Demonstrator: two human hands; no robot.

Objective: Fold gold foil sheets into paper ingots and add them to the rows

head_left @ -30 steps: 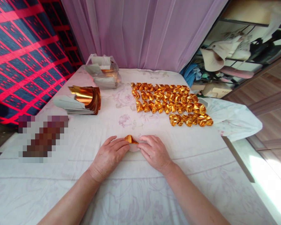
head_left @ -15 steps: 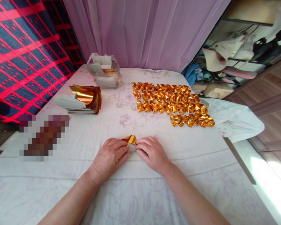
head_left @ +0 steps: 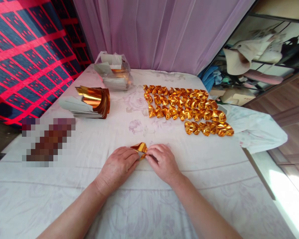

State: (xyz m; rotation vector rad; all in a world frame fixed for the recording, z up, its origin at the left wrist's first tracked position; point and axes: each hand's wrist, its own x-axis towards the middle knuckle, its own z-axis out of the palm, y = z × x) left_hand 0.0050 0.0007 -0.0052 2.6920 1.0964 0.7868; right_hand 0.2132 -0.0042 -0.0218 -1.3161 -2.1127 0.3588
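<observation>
A partly folded piece of gold foil paper [head_left: 142,146], grey on its reverse, lies on the cloth between my two hands. My left hand [head_left: 121,162] presses its left side, fingers close together and partly over it. From the other side, my right hand [head_left: 163,162] pinches the paper's right edge between thumb and fingers. Beyond them, several folded gold foil pieces [head_left: 181,113] sit in rows at the right. On the left stands a curved stack of gold and grey foil sheets [head_left: 94,103].
A clear plastic bag [head_left: 116,74] with more sheets rests at the back left. The patterned tablecloth [head_left: 139,212] covers the surface. A white cloth [head_left: 259,127] hangs past the right edge, near cluttered shelves [head_left: 254,63]. A blurred patch [head_left: 49,141] hides something on the left.
The foil paper's near part has lifted and shows more grey and gold between my fingers. My hands stay close on it, and the whole view has shifted slightly.
</observation>
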